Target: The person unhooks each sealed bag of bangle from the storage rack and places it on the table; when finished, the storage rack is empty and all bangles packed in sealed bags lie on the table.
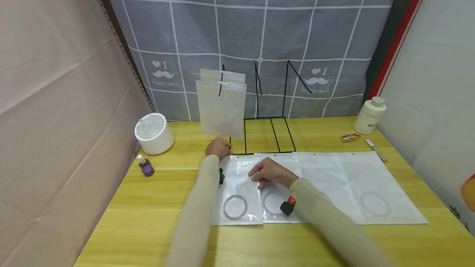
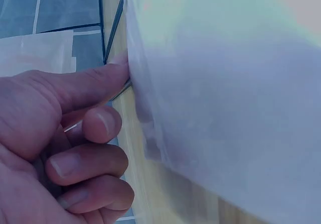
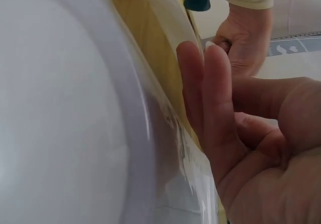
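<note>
Flat plastic bags, clear-fronted with a grey ring on each, lie overlapping in a row on the table. At the top left corner of the leftmost bag [image 1: 241, 184], my left hand [image 1: 217, 147] pinches the edge between thumb and index finger; the other fingers [image 2: 88, 163] are curled. Over the neighbouring bag [image 1: 273, 204] hovers my right hand [image 1: 272, 172], its fingers [image 3: 218, 83] fairly straight and holding nothing visible. Just behind the left hand stands a black wire rack [image 1: 270, 118], with white pouches [image 1: 221, 108] hanging from its left hook.
A white round container [image 1: 154, 134] and a small purple-capped bottle [image 1: 147, 170] stand on the left. To the right are a white bottle [image 1: 370, 115], a small reddish item [image 1: 350, 137] and a slim wooden-handled tool [image 1: 375, 150]. A grey grid cloth [image 1: 241, 28] hangs behind.
</note>
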`<state>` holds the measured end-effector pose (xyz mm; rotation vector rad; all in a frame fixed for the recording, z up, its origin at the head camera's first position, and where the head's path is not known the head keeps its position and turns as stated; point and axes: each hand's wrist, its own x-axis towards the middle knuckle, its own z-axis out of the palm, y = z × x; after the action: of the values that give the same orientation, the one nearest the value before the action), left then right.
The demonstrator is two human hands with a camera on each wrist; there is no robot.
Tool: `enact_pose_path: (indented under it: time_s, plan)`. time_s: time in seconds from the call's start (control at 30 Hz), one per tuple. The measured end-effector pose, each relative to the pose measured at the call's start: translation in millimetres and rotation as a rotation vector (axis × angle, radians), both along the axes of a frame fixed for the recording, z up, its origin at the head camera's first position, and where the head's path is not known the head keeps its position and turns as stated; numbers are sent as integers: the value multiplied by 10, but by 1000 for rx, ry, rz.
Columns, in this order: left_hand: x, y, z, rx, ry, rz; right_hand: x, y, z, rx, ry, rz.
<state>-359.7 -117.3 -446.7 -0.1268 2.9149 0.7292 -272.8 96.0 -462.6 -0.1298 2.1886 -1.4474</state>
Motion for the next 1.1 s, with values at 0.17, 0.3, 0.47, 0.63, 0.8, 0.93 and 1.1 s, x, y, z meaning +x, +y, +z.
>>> enact_pose_path:
  time_s: [0.17,0.3,0.47,0.63,0.8,0.93,1.1]
  plan:
    - [23,22,-3,20,2,18,-45,-92,-9,65,59,14]
    - [37,12,-32,54,15,19,-17,-82,28,183,151,57]
    - [22,-32,-75,176,-22,29,-38,93,113,271,208,33]
    - [9,-99,-171,274,-38,27,-242,606,110,287,251,-123]
    - [4,-153,-247,277,2,19,-464,1200,-12,335,390,-267]
    - [39,-141,-233,279,-1,27,-570,1459,-127,364,420,-227]
    - [80,-119,-213,291,-19,35,-635,1519,-195,413,390,-164]
